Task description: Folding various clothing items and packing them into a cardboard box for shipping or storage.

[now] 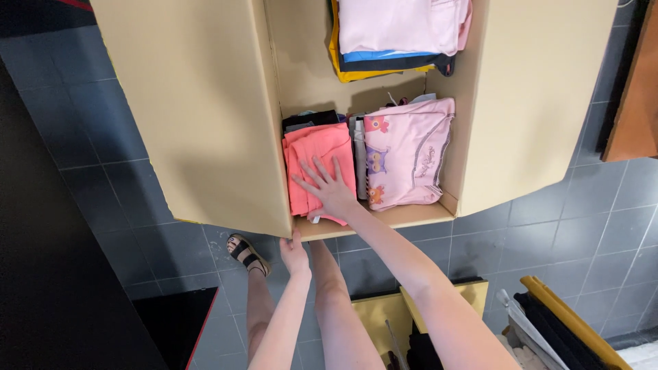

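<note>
My right hand (327, 188) lies flat, fingers spread, on a folded coral-pink garment (317, 152) at the left of the lower shelf of a beige cupboard (199, 116). My left hand (295, 252) touches the bottom edge of the open left door, just under the shelf front (404, 218). Beside the coral garment sits a folded pale pink garment with cartoon owls (411, 154). A dark garment (310, 120) lies behind the coral one. The upper shelf holds a stack of folded clothes (397, 31), pink on top over blue, dark and yellow.
Both cupboard doors stand open, the right door (541, 96) angled outward. Grey floor tiles (103, 116) lie below. My legs and a sandalled foot (247, 253) are under the shelf. A yellow-edged container with dark and light clothes (548, 329) sits at lower right.
</note>
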